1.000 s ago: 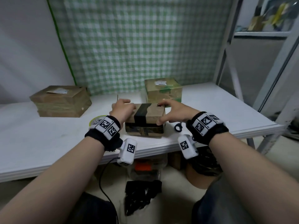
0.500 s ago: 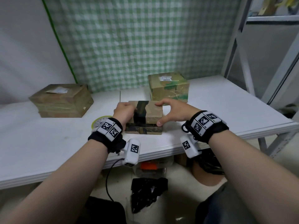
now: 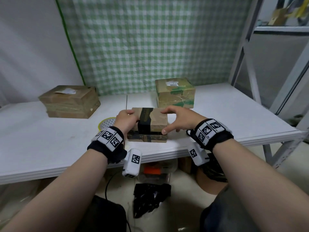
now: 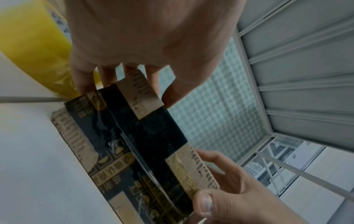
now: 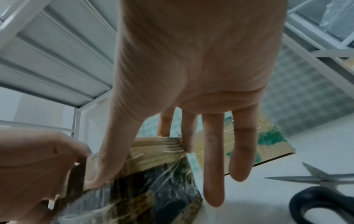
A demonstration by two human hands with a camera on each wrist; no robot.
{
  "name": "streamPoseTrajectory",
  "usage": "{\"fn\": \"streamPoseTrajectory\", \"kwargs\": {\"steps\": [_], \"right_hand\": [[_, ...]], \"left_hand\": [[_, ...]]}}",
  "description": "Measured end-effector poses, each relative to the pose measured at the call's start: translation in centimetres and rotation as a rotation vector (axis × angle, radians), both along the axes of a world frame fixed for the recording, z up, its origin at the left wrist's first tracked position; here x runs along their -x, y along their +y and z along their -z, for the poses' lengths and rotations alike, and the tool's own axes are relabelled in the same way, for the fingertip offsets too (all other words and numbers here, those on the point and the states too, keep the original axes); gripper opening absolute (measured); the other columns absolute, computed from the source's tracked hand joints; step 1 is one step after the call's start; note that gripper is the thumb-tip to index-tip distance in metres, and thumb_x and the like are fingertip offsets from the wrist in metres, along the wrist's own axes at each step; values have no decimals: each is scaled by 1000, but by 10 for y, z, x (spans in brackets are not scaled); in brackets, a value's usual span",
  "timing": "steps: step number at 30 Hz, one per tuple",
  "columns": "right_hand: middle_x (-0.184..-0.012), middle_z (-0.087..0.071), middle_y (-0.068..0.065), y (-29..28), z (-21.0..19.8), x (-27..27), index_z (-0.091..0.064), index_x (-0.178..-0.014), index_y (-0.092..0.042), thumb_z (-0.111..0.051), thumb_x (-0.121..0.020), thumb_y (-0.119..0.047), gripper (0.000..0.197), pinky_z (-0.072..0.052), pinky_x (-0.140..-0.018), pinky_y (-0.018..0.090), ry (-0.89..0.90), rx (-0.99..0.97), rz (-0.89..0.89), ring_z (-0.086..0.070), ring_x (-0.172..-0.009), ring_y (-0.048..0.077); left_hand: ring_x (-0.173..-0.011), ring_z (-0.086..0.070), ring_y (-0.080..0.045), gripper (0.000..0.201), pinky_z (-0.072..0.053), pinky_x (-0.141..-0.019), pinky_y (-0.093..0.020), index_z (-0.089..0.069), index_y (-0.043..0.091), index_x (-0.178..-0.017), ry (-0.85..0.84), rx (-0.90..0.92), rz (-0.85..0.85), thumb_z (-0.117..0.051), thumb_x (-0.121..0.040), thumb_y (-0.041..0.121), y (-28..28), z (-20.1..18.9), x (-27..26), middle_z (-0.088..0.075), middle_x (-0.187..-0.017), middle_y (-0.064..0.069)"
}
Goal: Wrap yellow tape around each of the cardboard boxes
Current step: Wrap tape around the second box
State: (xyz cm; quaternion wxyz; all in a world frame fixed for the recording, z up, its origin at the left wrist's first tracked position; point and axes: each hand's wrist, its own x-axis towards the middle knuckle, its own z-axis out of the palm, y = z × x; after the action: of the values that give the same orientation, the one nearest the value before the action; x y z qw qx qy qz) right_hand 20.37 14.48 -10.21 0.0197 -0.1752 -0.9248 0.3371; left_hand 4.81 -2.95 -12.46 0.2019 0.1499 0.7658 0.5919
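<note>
While both hands clasp a small box near the front edge of the table (image 3: 50, 144), the left hand (image 3: 126, 120) curls over the box's left end, fingers wrapped onto its top and far side, thumb on the near side. The right hand (image 3: 179, 118) spans the right end more openly: thumb pressed on the near right corner, forefinger and middle finger bent onto the far edge, the other two fingers hanging straight past the end, touching nothing. This upper box (image 3: 153, 120), brown with a broad dark band across its middle, rests on a second box (image 3: 147, 137) of like size; from the left wrist view the two look bound together under clear film, though I cannot tell for sure.

Just left of the left hand lies the yellow tape roll (image 3: 107, 123), flat on the table. Scissors (image 5: 323, 195) lie on the table right of the right hand, mostly hidden behind the wrist in the head view. Farther back stands a taller box (image 3: 175, 92) with a label, near the checked green curtain (image 3: 150, 39); far left sits a wide flat box (image 3: 70, 102). Open tabletop stretches left and right of the hands, and a shelf frame (image 3: 250, 56) rises at the far right.
</note>
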Motion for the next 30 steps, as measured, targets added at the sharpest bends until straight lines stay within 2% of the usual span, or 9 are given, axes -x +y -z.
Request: {"fn": "streamPoseTrajectory", "kwargs": {"steps": [3,7,12,14,16,18,21,25,30], "right_hand": [[-157,-40,-11,-3,1,-5,-40,-148,-36,-92,-71,-36,93,-50,-63,15,16,14,-22,-67,-89,7],[-156,-42,-11,-5,1,-6,-37,-152,-40,-91,-71,-40,97,-34,-106,27,11,-61,-44,-40,-142,12],[-150,-49,-11,-5,-1,-9,-46,-147,-35,-90,-72,-42,87,-39,-102,26,-5,-61,9,-48,-136,8],[-138,-54,-8,-7,-2,-8,-47,-139,-35,-89,-72,-45,80,-50,-83,26,-29,-41,33,-66,-108,12],[-127,-59,-5,-10,-2,-7,-46,-132,-36,-87,-73,-49,73,-52,-65,27,-47,-34,62,-72,-89,20],[-120,-65,-3,-11,-3,-6,-46,-131,-37,-86,-74,-51,71,-49,-60,27,-54,-25,84,-73,-92,26],[-114,-69,-2,-14,-2,-4,-46,-129,-39,-85,-73,-53,69,-48,-57,26,-48,11,125,-74,-90,26],[-110,-70,0,-17,3,2,-45,-131,-37,-83,-75,-52,69,-50,-56,26,-17,-5,151,-72,-84,24],[-107,-68,-2,-23,13,16,-42,-139,-30,-79,-83,-48,68,-44,-53,23,56,-52,140,-62,-73,12]], "left_hand": [[-99,-70,-29,44,-58,-92,-42,-59,12,-136,60,17,36,-60,-93,6,-8,2,-2,-70,-110,-13],[-94,-65,-21,31,-55,-82,-35,-68,15,-122,187,67,31,-61,-93,8,-20,1,6,-69,-115,-8],[-107,-64,-22,18,-51,-101,-38,-70,28,-95,345,246,-31,-64,-86,14,-45,2,25,-71,-115,-1],[-117,-61,-27,19,-47,-107,-42,-71,31,-90,319,387,-44,-65,-72,30,-52,5,32,-71,-120,-1],[-129,-52,-33,43,-40,-112,-39,-73,27,-112,350,615,59,-68,-71,36,-57,10,32,-64,-135,-6],[-138,-37,-36,50,-34,-112,-39,-62,21,-135,425,863,126,-68,-86,29,-58,16,32,-52,-144,-13],[-135,-37,-34,44,-27,-111,-50,-60,27,-131,487,979,88,-61,-87,21,-62,16,35,-52,-137,-11],[-106,-62,-35,29,-45,-85,-39,-66,0,-110,425,669,38,-65,-92,22,-68,-1,44,-63,-100,-15],[-89,-69,-37,33,-55,-86,-46,-66,6,-91,247,76,-54,-66,-85,39,-78,-30,24,-72,-96,-22]]}}
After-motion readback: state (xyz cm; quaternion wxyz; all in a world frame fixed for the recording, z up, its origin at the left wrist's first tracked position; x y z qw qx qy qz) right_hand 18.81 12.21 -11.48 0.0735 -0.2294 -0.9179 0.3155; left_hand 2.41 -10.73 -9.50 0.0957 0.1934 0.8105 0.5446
